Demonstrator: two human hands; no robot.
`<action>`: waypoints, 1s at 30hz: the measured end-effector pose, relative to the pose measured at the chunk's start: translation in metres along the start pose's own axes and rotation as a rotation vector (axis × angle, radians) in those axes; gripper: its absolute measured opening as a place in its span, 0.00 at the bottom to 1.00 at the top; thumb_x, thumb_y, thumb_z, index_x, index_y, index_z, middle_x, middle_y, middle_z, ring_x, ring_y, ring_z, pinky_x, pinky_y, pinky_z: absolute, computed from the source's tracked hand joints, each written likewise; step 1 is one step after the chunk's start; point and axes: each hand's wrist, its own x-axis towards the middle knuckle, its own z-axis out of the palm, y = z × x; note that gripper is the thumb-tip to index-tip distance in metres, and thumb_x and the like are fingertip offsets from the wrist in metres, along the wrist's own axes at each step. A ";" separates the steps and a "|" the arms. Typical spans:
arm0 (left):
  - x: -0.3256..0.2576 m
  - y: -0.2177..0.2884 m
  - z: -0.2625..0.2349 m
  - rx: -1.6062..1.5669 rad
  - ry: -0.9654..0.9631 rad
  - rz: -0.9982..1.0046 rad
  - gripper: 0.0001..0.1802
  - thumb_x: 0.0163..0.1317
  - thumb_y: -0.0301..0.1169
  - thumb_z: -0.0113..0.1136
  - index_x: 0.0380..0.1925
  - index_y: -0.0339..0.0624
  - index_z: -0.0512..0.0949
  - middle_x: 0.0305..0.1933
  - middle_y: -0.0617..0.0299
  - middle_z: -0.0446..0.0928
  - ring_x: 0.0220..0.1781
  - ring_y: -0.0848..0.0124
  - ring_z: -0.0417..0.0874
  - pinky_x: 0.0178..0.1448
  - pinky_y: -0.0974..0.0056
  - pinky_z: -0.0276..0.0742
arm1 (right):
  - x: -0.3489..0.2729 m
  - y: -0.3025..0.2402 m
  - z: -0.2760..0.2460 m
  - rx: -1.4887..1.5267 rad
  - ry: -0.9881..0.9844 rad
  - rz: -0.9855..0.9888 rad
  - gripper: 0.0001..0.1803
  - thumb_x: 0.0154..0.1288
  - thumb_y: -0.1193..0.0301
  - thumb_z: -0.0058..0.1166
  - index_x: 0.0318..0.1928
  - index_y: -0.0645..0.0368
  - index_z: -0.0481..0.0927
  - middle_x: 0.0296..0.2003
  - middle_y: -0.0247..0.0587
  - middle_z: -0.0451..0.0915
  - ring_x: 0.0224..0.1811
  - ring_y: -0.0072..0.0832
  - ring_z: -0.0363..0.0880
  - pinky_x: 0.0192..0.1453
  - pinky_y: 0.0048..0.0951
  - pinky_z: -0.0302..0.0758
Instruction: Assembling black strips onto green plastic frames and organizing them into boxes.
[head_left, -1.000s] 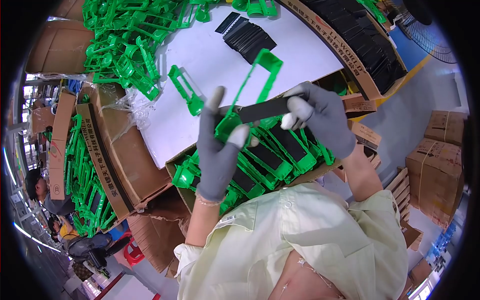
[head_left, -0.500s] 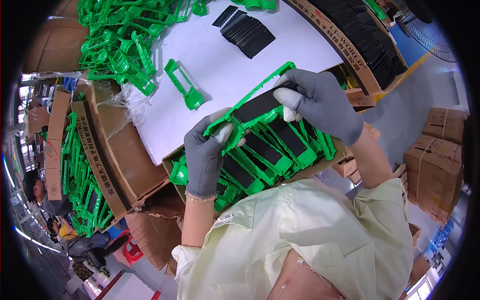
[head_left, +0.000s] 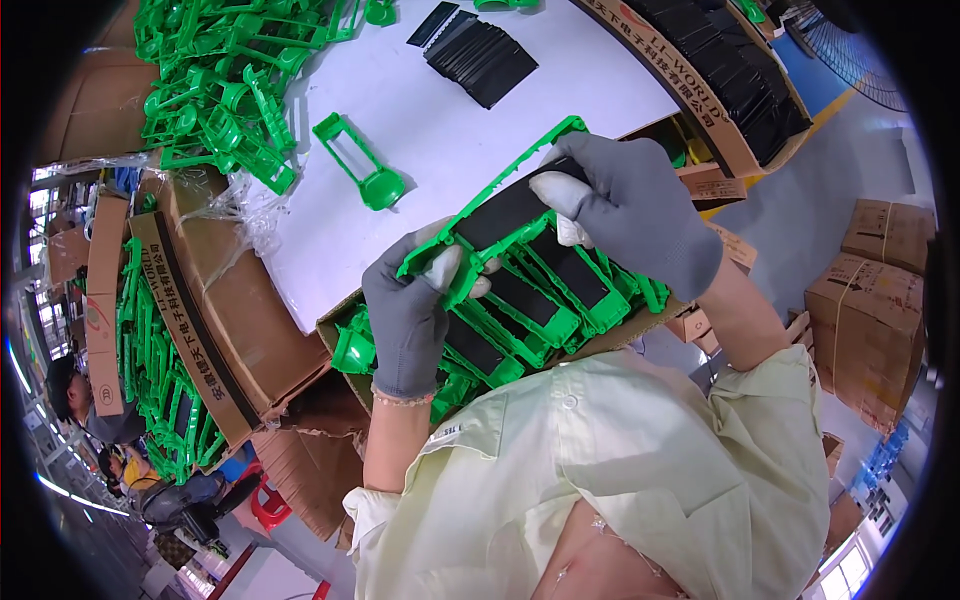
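Rigid green plastic frame, long and narrow, held tilted above an open cardboard carton; flat matt-black panel lies between its rails. Left hand, in grey knit glove with pale fingertips, pinches the near end; right hand, same glove, grips the far end, thumb on panel. Beyond: fanned thin black plates on smooth white tabletop.

Frames in box, panels on table
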 end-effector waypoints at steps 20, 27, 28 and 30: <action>-0.005 -0.004 0.018 0.008 0.045 -0.033 0.17 0.60 0.21 0.55 0.50 0.26 0.74 0.38 0.50 0.80 0.33 0.61 0.85 0.33 0.68 0.83 | -0.003 0.001 0.001 -0.289 0.004 0.005 0.18 0.59 0.60 0.59 0.39 0.63 0.77 0.16 0.36 0.73 0.18 0.23 0.77 0.25 0.24 0.72; -0.009 0.013 0.002 0.243 -0.075 0.022 0.15 0.57 0.16 0.57 0.46 0.27 0.76 0.36 0.52 0.80 0.31 0.65 0.84 0.30 0.70 0.79 | -0.012 0.008 0.003 -0.218 0.446 -0.162 0.25 0.45 0.53 0.70 0.38 0.57 0.80 0.16 0.36 0.74 0.18 0.27 0.73 0.25 0.25 0.69; -0.009 0.013 0.003 0.235 -0.094 -0.024 0.14 0.56 0.14 0.57 0.44 0.27 0.77 0.36 0.53 0.80 0.31 0.65 0.84 0.30 0.71 0.79 | -0.013 0.014 0.006 -0.017 0.396 -0.132 0.22 0.45 0.54 0.69 0.35 0.56 0.81 0.16 0.37 0.73 0.17 0.28 0.71 0.24 0.26 0.68; -0.011 0.011 -0.001 0.305 -0.142 -0.039 0.13 0.57 0.15 0.57 0.44 0.28 0.78 0.35 0.54 0.80 0.31 0.67 0.84 0.29 0.72 0.79 | -0.032 0.019 0.005 -0.045 0.167 -0.069 0.20 0.47 0.56 0.68 0.33 0.57 0.81 0.16 0.38 0.73 0.16 0.29 0.71 0.24 0.26 0.68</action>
